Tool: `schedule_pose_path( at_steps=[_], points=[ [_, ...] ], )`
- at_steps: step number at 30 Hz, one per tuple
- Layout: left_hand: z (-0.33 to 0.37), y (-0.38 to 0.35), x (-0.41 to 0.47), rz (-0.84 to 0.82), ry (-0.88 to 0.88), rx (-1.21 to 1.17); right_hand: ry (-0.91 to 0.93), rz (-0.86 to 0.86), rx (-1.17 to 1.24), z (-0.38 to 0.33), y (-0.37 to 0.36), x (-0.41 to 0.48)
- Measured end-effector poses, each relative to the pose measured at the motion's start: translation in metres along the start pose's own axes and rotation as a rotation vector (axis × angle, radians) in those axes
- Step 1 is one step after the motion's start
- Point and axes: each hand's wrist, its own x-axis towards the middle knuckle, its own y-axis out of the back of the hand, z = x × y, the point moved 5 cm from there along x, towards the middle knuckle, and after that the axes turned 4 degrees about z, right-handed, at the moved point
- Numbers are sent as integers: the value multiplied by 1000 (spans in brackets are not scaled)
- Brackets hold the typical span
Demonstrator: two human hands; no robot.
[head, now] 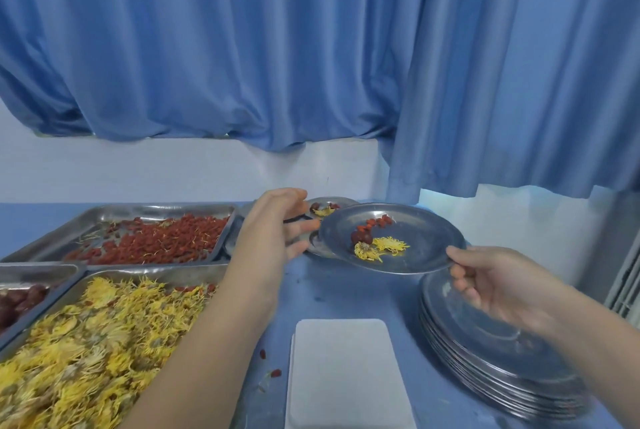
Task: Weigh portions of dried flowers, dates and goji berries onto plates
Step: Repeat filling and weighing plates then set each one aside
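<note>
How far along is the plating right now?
Done: a filled plate sits at the back. In hand: the right hand grips a second plate carrying goji berries, a date and flowers; the left hand hovers open beside it. Left: the stack of empty plates waits at right.

Plate (427, 238), 4 o'clock near centre: grey metal, dull sheen, fine scuffing; stacked plates (485, 335), 5 o'clock: same metal, brighter gloss on the rims; goji tray (138, 210), flower tray (138, 271) and date tray (41, 267), 8 to 9 o'clock: metal, worn, muted shine; dried flowers (104, 342): matt, wispy, papery; goji berries (156, 241): matt, wrinkled; dates (20, 300): dark wrinkled skin, slight shine; curtain (277, 47), 12 o'clock: blue cloth, smooth weave, soft sheen on the folds; tabletop (332, 293): blue, smooth, matt; white slab (346, 376), 6 o'clock: smooth, matt, material not determinable.
</note>
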Motion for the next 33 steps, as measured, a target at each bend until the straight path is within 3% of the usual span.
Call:
schedule_pose_path(
  at_steps=[11, 33],
  points=[
    [-19, -9, 45, 20, 69, -78, -123, 184, 127, -13, 53, 106],
    [-14, -33, 90, -180, 50, -133, -218, 443, -17, 9, 69, 228]
  ],
)
